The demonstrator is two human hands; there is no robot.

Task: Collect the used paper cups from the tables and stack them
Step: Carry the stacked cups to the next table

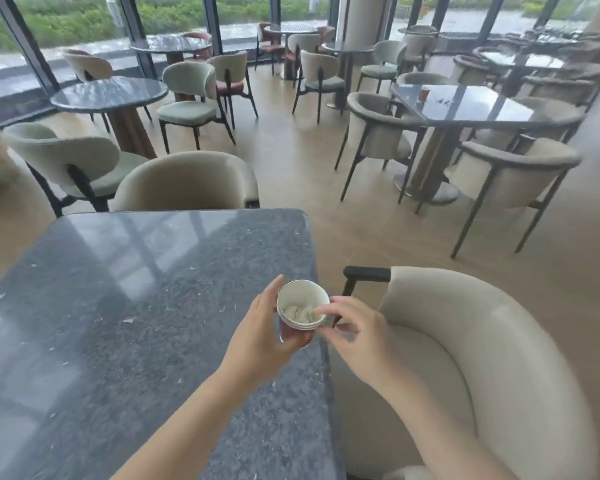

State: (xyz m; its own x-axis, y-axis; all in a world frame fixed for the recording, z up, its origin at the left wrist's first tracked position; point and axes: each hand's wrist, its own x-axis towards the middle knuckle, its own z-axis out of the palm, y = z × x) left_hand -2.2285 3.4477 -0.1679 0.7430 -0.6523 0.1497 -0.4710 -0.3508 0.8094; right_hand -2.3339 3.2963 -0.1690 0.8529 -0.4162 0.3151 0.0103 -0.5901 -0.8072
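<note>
Where the near dark stone table (118, 323) meets its right edge, the left hand (264, 337) grips a stack of paper cups (302, 306) upright in the air, fingers curled round the side and thumb up along the rim. The top cup is white inside and holds a wad of crumpled white paper (297, 315). Several rims sit nested under one another, but how many cups there are is too blurred to count, and the lower, reddish-brown part of the stack is mostly hidden by the left palm. The right hand (357, 334) is beside the stack with loosely bent fingers reaching over the rim; whether they pinch the rim, touch the paper or hold nothing I cannot tell. Just to the right stands a cream armchair (465, 358), its seat partly covered by the right forearm. Well apart, on a far square table (465, 105), a small brown cup (423, 94) stands near the left corner, ringed by grey chairs
</note>
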